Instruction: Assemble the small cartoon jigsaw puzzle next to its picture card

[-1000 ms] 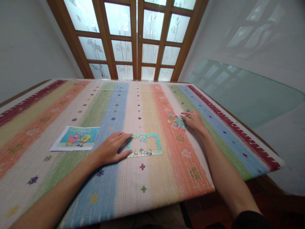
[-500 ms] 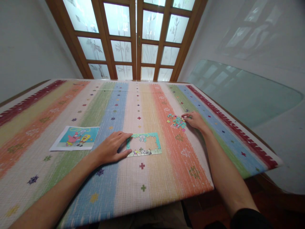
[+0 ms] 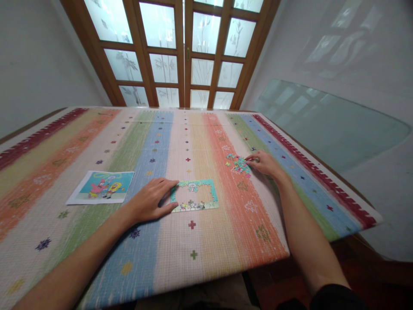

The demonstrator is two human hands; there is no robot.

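A partly assembled jigsaw puzzle (image 3: 211, 202) lies flat on the table, its border joined around an open middle, with a pale cartoon figure at its top edge. My left hand (image 3: 155, 199) rests at its left side, thumb and fingers apart, fingertips touching the border. To the right, loose puzzle pieces (image 3: 240, 165) form a small, mostly turquoise heap. The fingertips of my right hand (image 3: 263, 162) are pinched together at the heap's right edge; whatever is between them is too small to make out.
A printed cartoon picture (image 3: 105, 187) lies left of my left hand. A striped tablecloth (image 3: 180, 245) covers the table, whose near edge is in front of me. Beyond the far edge stand wooden glass-paned doors (image 3: 185, 54), and a pale wall (image 3: 355, 51) is on the right.
My right fingertips have shifted slightly and pressed closer to the loose pieces, and the heap's right side looks a little rearranged. My left hand and the puzzle stay in place.
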